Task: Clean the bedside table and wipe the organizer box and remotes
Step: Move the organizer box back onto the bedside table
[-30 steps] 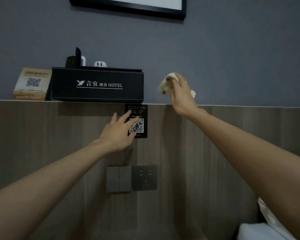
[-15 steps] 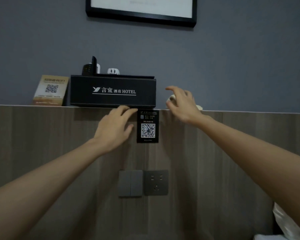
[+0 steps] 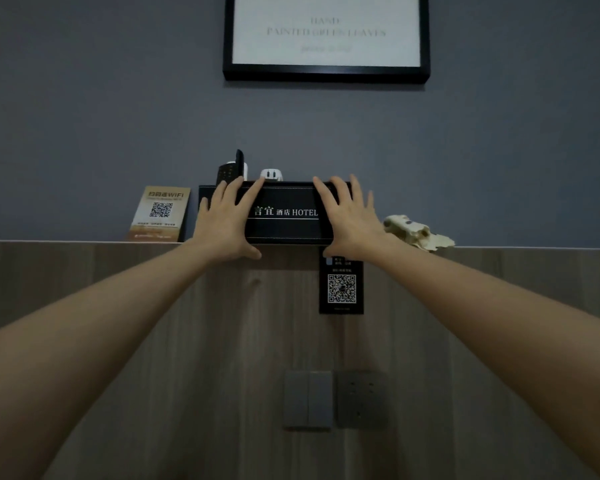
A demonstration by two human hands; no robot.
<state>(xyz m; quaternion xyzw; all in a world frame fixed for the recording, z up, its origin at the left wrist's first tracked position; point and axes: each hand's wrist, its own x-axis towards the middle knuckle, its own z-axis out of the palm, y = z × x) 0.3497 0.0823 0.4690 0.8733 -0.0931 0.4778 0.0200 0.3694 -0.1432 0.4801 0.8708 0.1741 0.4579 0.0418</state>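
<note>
A black organizer box (image 3: 284, 230) marked HOTEL stands on the ledge (image 3: 66, 241) atop the wooden wall panel. A black remote (image 3: 230, 168) and a white remote (image 3: 271, 174) stick up out of it. My left hand (image 3: 224, 223) lies flat on the left part of the box front, fingers spread and straight, thumb under the bottom edge. My right hand (image 3: 350, 220) lies the same way on the right part. A crumpled cream cloth (image 3: 418, 233) rests on the ledge just right of the box, held by neither hand.
A WiFi QR card (image 3: 160, 214) leans against the wall left of the box. A black QR tag (image 3: 342, 289) hangs on the panel below the box. Lower down are a light switch (image 3: 307, 398) and a socket (image 3: 361, 398). A framed print (image 3: 326, 74) hangs above.
My right hand set the cloth down on the ledge and moved left onto the box. My left hand rose from the QR tag onto the box front.
</note>
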